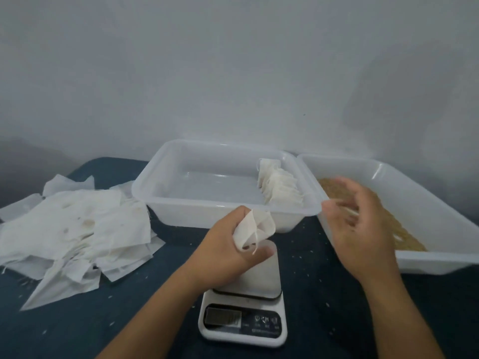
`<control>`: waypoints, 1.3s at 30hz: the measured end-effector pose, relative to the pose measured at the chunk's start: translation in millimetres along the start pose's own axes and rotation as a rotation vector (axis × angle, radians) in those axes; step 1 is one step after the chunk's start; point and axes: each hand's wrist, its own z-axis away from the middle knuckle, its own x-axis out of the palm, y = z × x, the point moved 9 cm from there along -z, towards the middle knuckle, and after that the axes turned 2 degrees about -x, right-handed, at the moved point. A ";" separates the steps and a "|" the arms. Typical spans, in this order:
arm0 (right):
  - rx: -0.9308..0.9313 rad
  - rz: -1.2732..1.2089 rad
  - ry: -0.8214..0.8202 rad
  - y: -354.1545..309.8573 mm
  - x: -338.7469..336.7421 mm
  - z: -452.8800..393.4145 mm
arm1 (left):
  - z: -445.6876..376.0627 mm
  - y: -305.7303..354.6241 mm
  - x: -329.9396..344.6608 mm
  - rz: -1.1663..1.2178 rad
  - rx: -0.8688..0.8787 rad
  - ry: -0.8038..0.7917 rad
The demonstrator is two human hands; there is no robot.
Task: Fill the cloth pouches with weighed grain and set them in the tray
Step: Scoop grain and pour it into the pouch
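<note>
My left hand point(228, 251) grips a white cloth pouch point(255, 229) by its mouth, just above a clear plastic cup point(263, 278) standing on the white digital scale point(243, 322). My right hand point(363, 224) hovers blurred over the near left corner of the grain tray point(414, 260), fingers loosely spread; whether it holds grain I cannot tell. Brown grain point(404, 234) lies in that tray. The middle tray point(160, 200) holds a row of filled pouches point(280, 185) against its right wall.
A heap of flat white pouches point(75, 229) lies on the dark blue cloth point(77, 330) at the left. Loose grains are scattered over the cloth around the scale. A pale wall stands close behind the trays.
</note>
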 end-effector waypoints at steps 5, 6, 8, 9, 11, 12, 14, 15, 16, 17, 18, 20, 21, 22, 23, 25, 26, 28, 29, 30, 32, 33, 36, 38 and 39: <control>0.448 0.509 -0.367 96.1 -31.2 -27.2 | 6.5 -6.0 -14.1 -0.086 0.026 0.073; 0.517 0.591 -0.497 111.8 -36.0 -25.5 | 6.7 -6.9 -15.3 -0.112 0.034 0.088; 0.604 0.710 -0.690 130.3 -43.7 -21.3 | 6.5 -7.5 -14.2 -0.157 0.039 0.109; 0.617 0.746 -0.757 135.2 -44.9 -20.7 | 6.0 -7.2 -12.8 -0.167 0.040 0.115; 0.600 0.806 -0.862 139.3 -41.1 -22.1 | 5.6 -7.9 -9.4 -0.169 0.033 0.121; 0.581 0.832 -0.905 139.3 -36.7 -23.4 | 6.1 -8.6 -7.9 -0.160 0.030 0.120; 0.552 0.850 -0.976 138.3 -26.1 -24.8 | 7.2 -8.2 -6.2 -0.133 0.032 0.115; 0.538 0.854 -1.006 139.1 -20.7 -24.5 | 8.2 -7.3 -5.3 -0.116 0.036 0.109; 0.521 0.873 -1.037 140.3 -15.4 -24.2 | 9.0 -5.9 -4.6 -0.098 0.041 0.103; 0.501 0.900 -1.062 142.3 -10.0 -24.2 | 9.8 -3.9 -4.2 -0.079 0.048 0.097; 0.487 0.931 -1.080 145.0 -4.8 -24.1 | 10.5 -1.6 -4.3 -0.059 0.054 0.092; 0.483 0.973 -1.098 149.6 2.8 -24.0 | 11.5 3.2 -4.5 -0.020 0.062 0.083; 0.486 0.977 -1.098 150.5 5.4 -24.0 | 12.1 4.8 -4.9 0.000 0.068 0.081; 0.489 0.972 -1.091 150.2 6.7 -24.8 | 12.4 5.9 -5.2 0.015 0.074 0.080; 0.493 0.957 -1.071 149.9 6.6 -26.3 | 12.8 6.4 -5.4 0.024 0.076 0.079; 0.493 0.908 -0.984 149.5 1.7 -34.7 | 12.9 6.1 -5.9 0.035 0.073 0.080; 0.499 0.881 -0.935 150.0 -3.4 -39.8 | 12.5 5.2 -6.1 0.038 0.069 0.083; 0.539 0.836 -0.884 153.7 -17.4 -47.7 | 11.3 3.0 -5.9 0.032 0.062 0.093; 0.570 0.820 -0.881 157.0 -25.6 -50.9 | 10.9 1.8 -5.7 0.026 0.058 0.096; 0.603 0.805 -0.879 161.0 -34.8 -54.2 | 10.8 1.0 -5.1 0.022 0.057 0.096; 0.651 0.792 -0.867 166.9 -54.7 -62.8 | 11.1 0.6 -3.6 0.023 0.059 0.088; 0.658 0.811 -0.854 167.9 -65.1 -68.8 | 11.3 0.6 -3.1 0.023 0.061 0.086; 0.657 0.892 -0.818 167.4 -90.8 -86.9 | 11.5 0.6 -2.1 0.019 0.058 0.079; 0.679 0.930 -0.827 171.3 -99.0 -93.3 | 11.2 0.0 -0.9 0.018 0.042 0.063; 0.692 0.938 -0.831 174.2 -100.2 -95.0 | 10.9 -0.3 -0.3 0.010 0.036 0.057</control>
